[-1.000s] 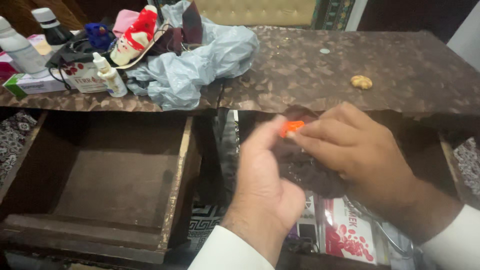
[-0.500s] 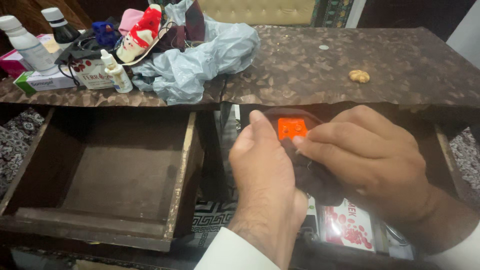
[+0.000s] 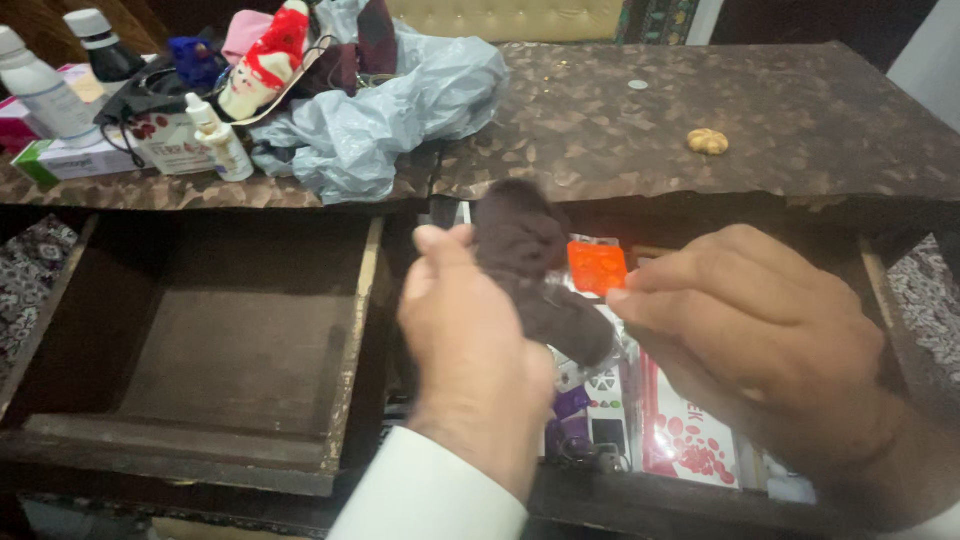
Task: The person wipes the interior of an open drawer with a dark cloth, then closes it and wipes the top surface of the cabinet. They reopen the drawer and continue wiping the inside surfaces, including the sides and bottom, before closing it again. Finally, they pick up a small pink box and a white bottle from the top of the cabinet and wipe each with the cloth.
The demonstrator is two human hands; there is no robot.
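Your left hand [image 3: 470, 340] rose back-to-camera over the gap between the open drawers, fingers closed around a dark cloth [image 3: 530, 265]. Beside it, your right hand [image 3: 760, 340] pinched a small orange blister pack [image 3: 597, 267] at fingertips, above the right drawer [image 3: 880, 300].

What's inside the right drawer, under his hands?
The right drawer holds a white packet with red dots, a purple item and other small packs. The hands and dark cloth hide the rest.
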